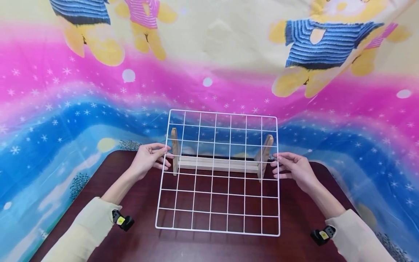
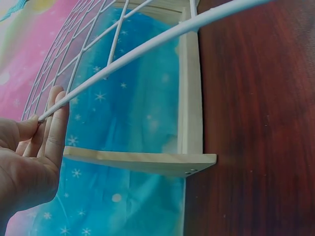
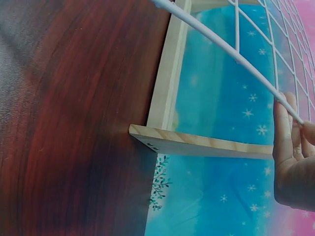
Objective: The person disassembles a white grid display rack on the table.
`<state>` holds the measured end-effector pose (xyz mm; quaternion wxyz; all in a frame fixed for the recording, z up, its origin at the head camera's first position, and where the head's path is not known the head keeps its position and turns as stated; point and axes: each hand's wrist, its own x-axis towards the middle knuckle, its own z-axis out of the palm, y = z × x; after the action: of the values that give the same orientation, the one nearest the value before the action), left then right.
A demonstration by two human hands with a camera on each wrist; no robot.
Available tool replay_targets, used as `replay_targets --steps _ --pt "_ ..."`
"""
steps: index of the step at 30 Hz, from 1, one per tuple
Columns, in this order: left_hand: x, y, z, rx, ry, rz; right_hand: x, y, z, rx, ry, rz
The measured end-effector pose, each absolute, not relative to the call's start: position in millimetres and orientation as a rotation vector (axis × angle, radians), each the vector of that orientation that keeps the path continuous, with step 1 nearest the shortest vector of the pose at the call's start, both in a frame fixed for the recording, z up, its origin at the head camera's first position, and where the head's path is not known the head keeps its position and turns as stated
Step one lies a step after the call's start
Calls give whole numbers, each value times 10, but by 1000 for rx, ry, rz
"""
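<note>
Snowflake-printed cloth (image 1: 196, 91) backs a dark, seemingly wooden tabletop (image 1: 296, 214), above which hands (image 1: 148, 159) (image 1: 296, 170) pinch a white wire grid (image 1: 212, 175).

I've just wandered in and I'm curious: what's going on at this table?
A person is holding up a white wire grid, the left hand pinching one side edge and the right hand the other. Behind it, a wooden stand with two upright ends and a crosspiece stands on the dark red table. Whether grid and stand touch, I can't tell.
</note>
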<state>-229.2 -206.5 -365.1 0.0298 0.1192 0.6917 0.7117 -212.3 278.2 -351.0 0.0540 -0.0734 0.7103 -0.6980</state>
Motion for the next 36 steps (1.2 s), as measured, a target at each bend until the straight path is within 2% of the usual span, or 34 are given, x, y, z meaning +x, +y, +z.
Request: replay_targets --steps 10,36 --pt "-2224 -2017 -3767 308 2135 2152 -2084 2814 -3668 -148 2161 -2093" --pt "-1970 -2013 -4053 194 2113 2085 -1876 2821 -3966 -149 2145 -2028"
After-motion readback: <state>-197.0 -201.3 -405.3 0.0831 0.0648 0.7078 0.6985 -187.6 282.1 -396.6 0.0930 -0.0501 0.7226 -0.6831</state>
